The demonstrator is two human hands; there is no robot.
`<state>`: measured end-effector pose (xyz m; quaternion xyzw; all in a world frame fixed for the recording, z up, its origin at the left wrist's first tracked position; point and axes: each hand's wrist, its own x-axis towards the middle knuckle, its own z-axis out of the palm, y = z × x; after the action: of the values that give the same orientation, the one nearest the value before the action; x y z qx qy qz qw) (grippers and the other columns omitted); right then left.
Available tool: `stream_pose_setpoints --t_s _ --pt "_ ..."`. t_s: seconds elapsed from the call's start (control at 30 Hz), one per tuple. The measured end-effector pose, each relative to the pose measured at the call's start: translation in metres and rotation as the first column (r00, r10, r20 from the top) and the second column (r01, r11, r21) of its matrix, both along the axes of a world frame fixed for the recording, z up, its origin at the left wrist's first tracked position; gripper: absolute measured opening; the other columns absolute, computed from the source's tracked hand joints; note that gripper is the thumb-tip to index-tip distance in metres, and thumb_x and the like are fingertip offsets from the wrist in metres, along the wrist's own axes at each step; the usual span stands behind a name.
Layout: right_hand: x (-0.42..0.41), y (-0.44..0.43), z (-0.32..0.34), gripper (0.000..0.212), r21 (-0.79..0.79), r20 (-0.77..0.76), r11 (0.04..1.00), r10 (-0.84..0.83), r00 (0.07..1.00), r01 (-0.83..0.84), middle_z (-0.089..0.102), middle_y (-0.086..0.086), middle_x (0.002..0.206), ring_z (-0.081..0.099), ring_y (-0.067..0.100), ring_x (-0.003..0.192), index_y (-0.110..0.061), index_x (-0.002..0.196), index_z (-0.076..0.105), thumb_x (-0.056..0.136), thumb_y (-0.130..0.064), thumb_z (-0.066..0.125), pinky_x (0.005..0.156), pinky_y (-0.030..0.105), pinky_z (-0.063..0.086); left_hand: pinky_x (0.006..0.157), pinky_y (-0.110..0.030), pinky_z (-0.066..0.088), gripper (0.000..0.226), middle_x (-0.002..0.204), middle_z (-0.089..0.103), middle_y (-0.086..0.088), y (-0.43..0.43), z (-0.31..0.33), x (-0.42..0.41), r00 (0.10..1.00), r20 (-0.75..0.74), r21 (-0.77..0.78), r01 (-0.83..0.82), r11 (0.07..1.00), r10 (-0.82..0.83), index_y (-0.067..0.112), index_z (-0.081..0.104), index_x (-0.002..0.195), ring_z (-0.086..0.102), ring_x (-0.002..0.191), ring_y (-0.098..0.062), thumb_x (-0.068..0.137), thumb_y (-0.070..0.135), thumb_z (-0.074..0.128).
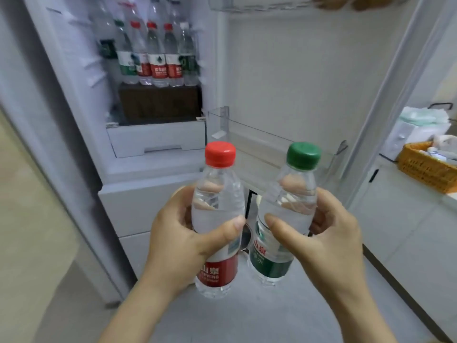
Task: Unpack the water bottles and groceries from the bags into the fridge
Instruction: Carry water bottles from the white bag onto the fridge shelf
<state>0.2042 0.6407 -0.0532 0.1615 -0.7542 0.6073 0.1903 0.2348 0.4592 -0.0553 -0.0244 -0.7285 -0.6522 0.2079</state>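
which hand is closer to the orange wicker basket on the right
Right. The right hand, gripping the green-capped bottle, is below and left of the basket; the left hand, gripping the red-capped bottle, is farther left still.

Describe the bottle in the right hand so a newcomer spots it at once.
In front of the open fridge, two hands each hold a water bottle, cap up. The right hand grips the green bottle. Its green cap and label set it apart from the red bottle in the left hand.
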Motion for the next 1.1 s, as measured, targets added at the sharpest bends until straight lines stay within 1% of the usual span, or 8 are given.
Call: stream_pose_setpoints --t_s 0.13,0.33,0.63,0.73,0.83,0.9,1.0,1.1 --pt "-0.023 -0.041 0.009 0.041 0.015 -0.035 0.998 0.054 0.998 -0.054 0.072 -0.007 0.093 0.07 0.009 0.086 -0.041 0.094 0.069 0.053 -0.04 0.076 0.073 0.025 0.057 0.067 -0.014 0.053 0.054 0.096 0.073 0.006 -0.039 0.005 -0.014 0.999 -0.029 -0.012 -0.042 0.999 0.042 0.026 0.068 0.099 0.07 0.086 -0.006 0.05 0.043 0.078" --pt "-0.057 -0.107 0.025 0.039 0.009 -0.061 0.998 0.057 0.996 -0.057 0.073 -0.004 0.091 0.07 0.008 0.083 -0.034 0.092 0.07 0.055 -0.031 0.081 0.072 0.027 0.059 0.08 -0.037 0.057 0.056 0.105 0.071 0.0 -0.107 0.017 -0.042 0.996 -0.072 0.0 -0.052 0.999 0.052 0.028 0.068 0.103 0.07 0.094 -0.015 0.051 0.044 0.081" --pt "-0.106 -0.194 0.042 0.039 0.02 -0.087 0.995 0.101 0.991 -0.099 0.073 -0.009 0.09 0.071 0.006 0.082 -0.032 0.092 0.069 0.061 -0.016 0.088 0.072 0.026 0.059 0.076 -0.028 0.057 0.059 0.107 0.07 -0.001 -0.199 0.034 -0.087 0.99 -0.115 -0.014 -0.086 0.996 0.084 0.027 0.066 0.106 0.069 0.095 -0.014 0.052 0.045 0.08" --pt "-0.129 -0.216 0.047 0.035 0.01 -0.096 0.993 0.119 0.988 -0.118 0.074 -0.008 0.089 0.071 0.006 0.08 -0.032 0.09 0.07 0.057 -0.027 0.084 0.07 0.025 0.059 0.075 -0.027 0.056 0.057 0.104 0.071 0.0 -0.219 0.038 -0.105 0.985 -0.136 0.005 -0.105 0.994 0.104 0.027 0.067 0.104 0.069 0.094 -0.014 0.052 0.045 0.079" --pt "-0.156 -0.235 0.049 0.039 -0.005 -0.093 0.988 0.151 0.984 -0.152 0.074 -0.009 0.091 0.071 0.007 0.083 -0.034 0.092 0.071 0.054 -0.04 0.078 0.073 0.03 0.059 0.071 -0.021 0.055 0.055 0.1 0.072 0.004 -0.235 0.041 -0.126 0.983 -0.148 -0.001 -0.113 0.994 0.111 0.028 0.067 0.104 0.069 0.093 -0.011 0.053 0.045 0.078" --pt "-0.177 -0.245 0.05 0.042 -0.01 -0.094 0.985 0.169 0.981 -0.171 0.074 -0.008 0.094 0.071 0.007 0.085 -0.034 0.095 0.071 0.054 -0.041 0.077 0.075 0.035 0.059 0.069 -0.015 0.053 0.055 0.098 0.073 0.007 -0.243 0.042 -0.141 0.979 -0.15 -0.002 -0.141 0.99 0.139 0.029 0.067 0.103 0.069 0.091 -0.009 0.052 0.046 0.078" --pt "-0.21 -0.256 0.052 0.044 -0.011 -0.103 0.98 0.195 0.975 -0.197 0.073 -0.01 0.096 0.07 0.005 0.088 -0.033 0.098 0.071 0.055 -0.037 0.079 0.077 0.034 0.058 0.067 -0.013 0.052 0.055 0.097 0.072 0.01 -0.253 0.044 -0.168 0.969 -0.144 -0.023 -0.205 0.979 0.199 0.031 0.066 0.102 0.069 0.09 -0.006 0.051 0.049 0.076" --pt "-0.242 -0.265 0.055 0.044 -0.027 -0.112 0.973 0.225 0.968 -0.23 0.073 -0.01 0.096 0.071 0.006 0.086 -0.036 0.098 0.071 0.054 -0.04 0.078 0.076 0.035 0.059 0.066 -0.013 0.053 0.062 0.097 0.071 0.014 -0.261 0.046 -0.195 0.955 -0.141 -0.05 -0.271 0.961 0.262 0.031 0.064 0.105 0.068 0.089 -0.003 0.049 0.055 0.075"
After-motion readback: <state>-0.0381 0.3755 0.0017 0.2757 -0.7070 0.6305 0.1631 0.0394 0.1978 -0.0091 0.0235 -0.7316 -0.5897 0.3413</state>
